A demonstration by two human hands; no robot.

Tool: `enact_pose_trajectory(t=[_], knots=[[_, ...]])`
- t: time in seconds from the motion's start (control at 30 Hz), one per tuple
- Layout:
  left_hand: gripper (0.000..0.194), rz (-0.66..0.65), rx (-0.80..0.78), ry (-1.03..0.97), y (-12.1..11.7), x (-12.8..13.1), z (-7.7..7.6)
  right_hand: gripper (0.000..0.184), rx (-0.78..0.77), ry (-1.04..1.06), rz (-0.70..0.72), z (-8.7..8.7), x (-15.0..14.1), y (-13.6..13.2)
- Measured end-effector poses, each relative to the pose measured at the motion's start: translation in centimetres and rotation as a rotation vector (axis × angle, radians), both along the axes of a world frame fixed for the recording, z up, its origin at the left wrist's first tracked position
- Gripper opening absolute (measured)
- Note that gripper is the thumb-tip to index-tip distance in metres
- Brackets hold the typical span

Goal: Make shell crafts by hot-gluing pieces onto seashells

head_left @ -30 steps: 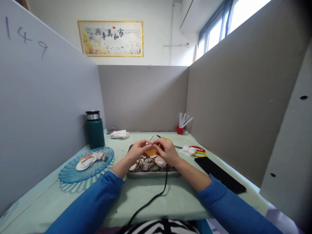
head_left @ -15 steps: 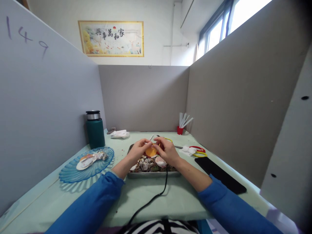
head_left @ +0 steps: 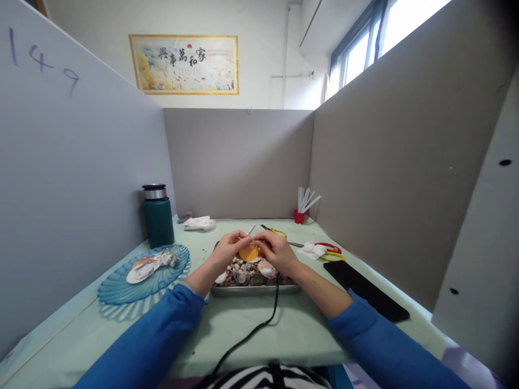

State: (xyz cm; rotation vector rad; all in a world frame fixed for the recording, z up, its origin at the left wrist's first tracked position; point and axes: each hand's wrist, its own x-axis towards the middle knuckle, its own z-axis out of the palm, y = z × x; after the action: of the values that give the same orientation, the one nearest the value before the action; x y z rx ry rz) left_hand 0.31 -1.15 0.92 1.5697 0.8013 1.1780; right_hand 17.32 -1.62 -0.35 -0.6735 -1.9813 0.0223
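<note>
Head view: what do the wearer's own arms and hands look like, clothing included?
Left hand and right hand: both ungloved, wrists bare. Left sleeve and right sleeve: plain blue, ending partway along the forearms. No printed markings visible.

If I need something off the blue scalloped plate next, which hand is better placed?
Probably the left hand: the blue scalloped plate lies to its left, while the right hand would have to cross past the left arm. Both hands are at the orange rounded piece.
</note>
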Motion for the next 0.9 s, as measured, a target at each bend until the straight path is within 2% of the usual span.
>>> enact_pose_trajectory(t=[0.37, 0.9], knots=[[0.041, 0.035, 0.003, 0.117, 0.47, 0.3, -0.65, 0.012, -0.06, -0.029, -0.101, -0.25, 0.01, 0.35], [0.041, 0.033, 0.01, 0.042, 0.89, 0.13, -0.92, 0.013, -0.04, -0.056, -0.109, -0.25, -0.01, 0.18]])
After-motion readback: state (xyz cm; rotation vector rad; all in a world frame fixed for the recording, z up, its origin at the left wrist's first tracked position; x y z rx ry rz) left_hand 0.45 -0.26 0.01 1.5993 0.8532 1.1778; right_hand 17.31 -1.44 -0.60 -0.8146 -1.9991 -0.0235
